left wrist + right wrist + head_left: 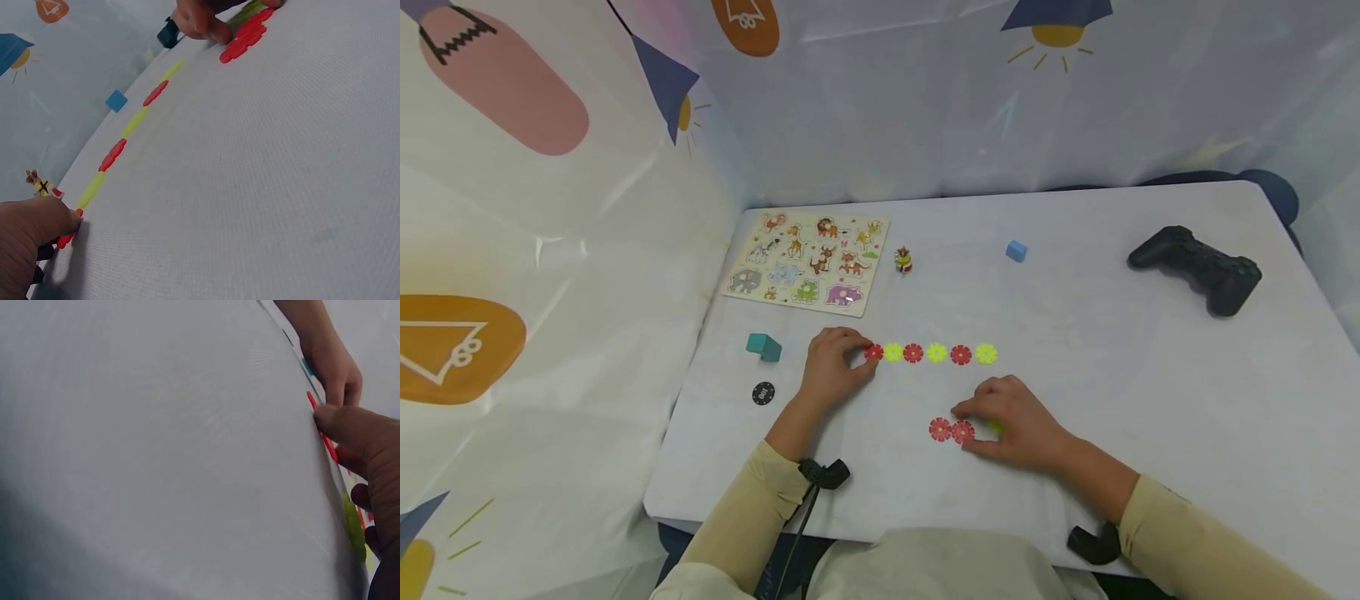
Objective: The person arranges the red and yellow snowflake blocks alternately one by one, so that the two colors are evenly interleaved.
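The one readable marking is on a black chip (763, 393) at the left of the white worktop (1165, 400), where the digits look like 100; it lies near a teal block (764, 347). The person's left hand (837, 367) pinches the left-end red disc (874, 352) of an alternating red and yellow row, while the right hand (1011, 421) pinches a lower red disc (963, 432) beside another red one (940, 429), partly hiding a yellow-green disc (996, 427). Beyond the row lie an animal picture board (806, 261), a small figurine (903, 260), a blue block (1017, 251) and a black game controller (1195, 265).
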Available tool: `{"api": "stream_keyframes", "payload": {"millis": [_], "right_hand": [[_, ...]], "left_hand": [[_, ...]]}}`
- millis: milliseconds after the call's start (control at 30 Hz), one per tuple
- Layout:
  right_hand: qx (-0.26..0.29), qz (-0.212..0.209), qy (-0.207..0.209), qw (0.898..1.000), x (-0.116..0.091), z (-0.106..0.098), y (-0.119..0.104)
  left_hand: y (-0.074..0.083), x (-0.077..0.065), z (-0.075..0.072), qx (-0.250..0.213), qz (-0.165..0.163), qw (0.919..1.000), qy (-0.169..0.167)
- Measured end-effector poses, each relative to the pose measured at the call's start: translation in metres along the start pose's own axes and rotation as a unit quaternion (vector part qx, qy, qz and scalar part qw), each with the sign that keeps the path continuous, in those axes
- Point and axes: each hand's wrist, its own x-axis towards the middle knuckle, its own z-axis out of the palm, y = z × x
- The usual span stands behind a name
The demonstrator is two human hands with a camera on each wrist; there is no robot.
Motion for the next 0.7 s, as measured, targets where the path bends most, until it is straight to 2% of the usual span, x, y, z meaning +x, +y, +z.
{"api": "stream_keyframes", "payload": {"millis": [133, 233, 367, 467, 600, 700], "right_hand": [[-0.011, -0.016, 0.016, 1.0, 0.0, 0.003, 0.002], [-0.016, -0.009, 0.024, 1.0, 0.001, 0.0, 0.002], [-0.027, 0.04, 0.053, 0.997, 0.003, -0.016, 0.009], [-0.043, 0.093, 0.076, 0.992, 0.004, -0.032, 0.025], [-0.06, 0.159, 0.084, 0.982, 0.001, -0.045, 0.049], [-0.059, 0.18, 0.087, 0.978, -0.001, -0.049, 0.061]], "left_hand": [[0.0, 0.0, 0.0, 0.0, -0.004, 1.0, -0.002], [0.0, 0.0, 0.0, -0.001, -0.005, 1.0, -0.002], [0.0, 0.0, 0.0, -0.001, 0.002, 1.0, 0.0], [0.0, 0.001, 0.0, -0.002, 0.007, 1.0, 0.002], [-0.002, 0.0, 0.001, 0.001, 0.005, 1.0, 0.003], [-0.002, 0.0, 0.002, 0.0, 0.005, 1.0, 0.003]]}}
